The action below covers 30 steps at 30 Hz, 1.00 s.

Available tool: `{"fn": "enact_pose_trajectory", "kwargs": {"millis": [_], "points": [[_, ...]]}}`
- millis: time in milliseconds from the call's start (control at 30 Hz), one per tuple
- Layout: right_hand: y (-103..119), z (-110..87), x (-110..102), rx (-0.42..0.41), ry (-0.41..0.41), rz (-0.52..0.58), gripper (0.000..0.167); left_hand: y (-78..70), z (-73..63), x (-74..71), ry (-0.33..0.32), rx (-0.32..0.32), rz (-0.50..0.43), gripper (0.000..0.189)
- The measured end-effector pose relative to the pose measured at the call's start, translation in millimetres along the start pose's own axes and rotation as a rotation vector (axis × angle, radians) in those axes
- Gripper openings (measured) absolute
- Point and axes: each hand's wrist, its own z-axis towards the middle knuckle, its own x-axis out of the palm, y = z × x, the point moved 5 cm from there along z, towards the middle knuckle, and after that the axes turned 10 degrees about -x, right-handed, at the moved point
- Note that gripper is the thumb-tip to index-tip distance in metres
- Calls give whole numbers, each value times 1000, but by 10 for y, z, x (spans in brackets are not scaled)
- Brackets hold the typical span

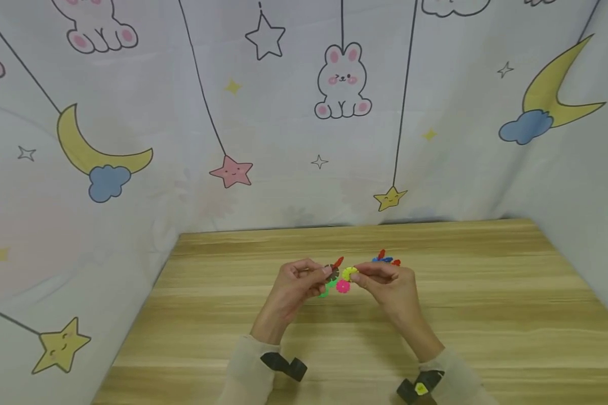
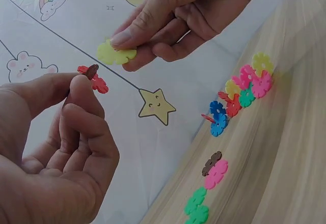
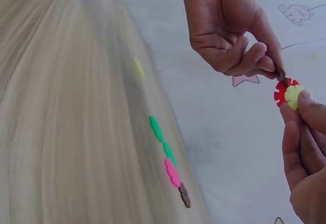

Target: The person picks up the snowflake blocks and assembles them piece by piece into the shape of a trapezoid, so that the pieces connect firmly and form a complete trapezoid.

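My left hand (image 1: 295, 288) pinches a brown notched snowflake disc (image 2: 92, 72) between thumb and fingertips. A red snowflake disc (image 2: 99, 85) is joined to it and stands out at an angle. Facing it, my right hand (image 1: 392, 286) holds a yellow snowflake disc (image 2: 113, 54) by its edge, thumb on its flat side. Both hands are raised over the table, close together. In the left wrist view a small gap shows between the yellow disc and the red one; in the right wrist view the two overlap.
On the wooden table (image 1: 223, 326) lie loose discs: pink (image 2: 216, 174), brown (image 2: 211, 163) and two green (image 2: 195, 201). A cluster of blue (image 2: 219, 125), red, yellow, teal and pink discs lies farther right. Behind the table hangs a printed white cloth (image 1: 284, 124).
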Motion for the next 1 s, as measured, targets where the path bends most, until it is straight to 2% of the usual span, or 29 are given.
{"fn": "enact_pose_trajectory", "kwargs": {"millis": [433,733,1000], "points": [[89,2,-2,-74,17,-21,17,-20,-27,43,31,-8,32,14],[124,-44,23,-115,24,-53,12,-5,-32,104,80,4,7,18],[112,-54,24,-105,39,-69,11,-14,-41,126,89,13,14,19]]}}
